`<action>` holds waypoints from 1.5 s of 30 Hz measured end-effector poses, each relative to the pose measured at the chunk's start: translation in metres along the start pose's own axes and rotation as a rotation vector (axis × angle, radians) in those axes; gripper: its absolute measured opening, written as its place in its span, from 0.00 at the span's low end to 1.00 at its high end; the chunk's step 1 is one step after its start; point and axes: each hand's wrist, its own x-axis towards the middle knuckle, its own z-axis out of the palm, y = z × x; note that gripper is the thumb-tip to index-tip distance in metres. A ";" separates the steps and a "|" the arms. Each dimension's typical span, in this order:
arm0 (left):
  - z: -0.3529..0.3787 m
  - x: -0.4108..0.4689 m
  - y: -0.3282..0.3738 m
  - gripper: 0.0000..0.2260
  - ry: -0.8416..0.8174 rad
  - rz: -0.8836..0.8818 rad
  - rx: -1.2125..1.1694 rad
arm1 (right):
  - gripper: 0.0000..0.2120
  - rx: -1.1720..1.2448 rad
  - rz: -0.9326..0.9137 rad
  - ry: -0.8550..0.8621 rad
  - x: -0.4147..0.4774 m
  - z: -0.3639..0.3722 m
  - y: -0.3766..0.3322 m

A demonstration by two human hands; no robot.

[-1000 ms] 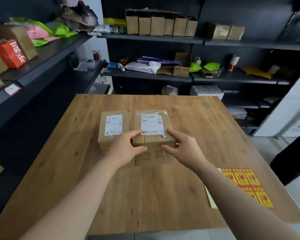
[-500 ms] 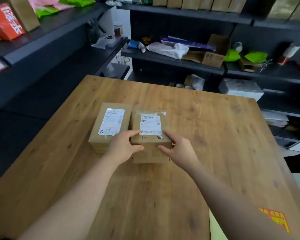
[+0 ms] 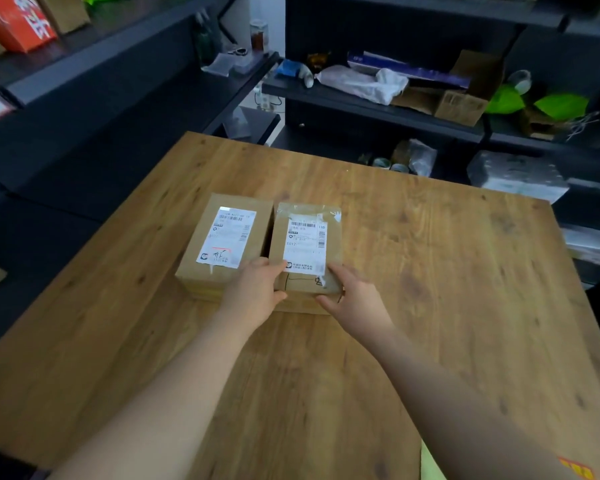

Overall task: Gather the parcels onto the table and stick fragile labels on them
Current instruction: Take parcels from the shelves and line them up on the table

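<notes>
Both your hands are on the right parcel [image 3: 305, 244]. Your left hand [image 3: 253, 289] clamps its near-left corner, fingers on top, thumb on the front face. Your right hand [image 3: 355, 299] grips the near-right corner the same way. The parcel sits flat mid-way across the wooden table [image 3: 447, 271], just beside the left parcel [image 3: 222, 237], narrow gap between. The label sheet [image 3: 577, 469] barely shows at the near-right edge.

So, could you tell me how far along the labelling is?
Done: the left parcel and right parcel sit together on the table. In hand: left hand and right hand grip the right parcel. Left: neither bears a fragile label; the label sheet lies at the near edge.
</notes>
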 end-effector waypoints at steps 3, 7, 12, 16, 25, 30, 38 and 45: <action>0.001 -0.004 0.003 0.27 0.004 0.002 0.070 | 0.29 -0.058 0.003 -0.043 0.000 -0.004 -0.002; -0.011 -0.019 0.010 0.23 0.062 0.039 0.152 | 0.27 -0.266 -0.080 -0.027 -0.004 -0.012 -0.007; -0.034 -0.049 0.012 0.14 0.240 0.095 0.182 | 0.21 -0.411 -0.355 0.159 -0.018 -0.014 -0.031; -0.054 -0.089 -0.002 0.11 0.401 0.068 0.233 | 0.19 -0.408 -0.560 0.179 -0.032 -0.010 -0.064; -0.091 -0.213 -0.053 0.16 0.526 -0.199 0.258 | 0.20 -0.285 -0.865 0.105 -0.076 0.029 -0.163; -0.105 -0.307 -0.091 0.16 0.645 -0.392 0.318 | 0.20 -0.211 -1.037 0.041 -0.122 0.069 -0.230; -0.120 -0.489 -0.138 0.16 0.796 -0.713 0.405 | 0.19 -0.066 -1.313 -0.075 -0.240 0.145 -0.340; -0.107 -0.641 -0.162 0.16 0.951 -0.985 0.458 | 0.20 0.106 -1.531 -0.233 -0.360 0.212 -0.417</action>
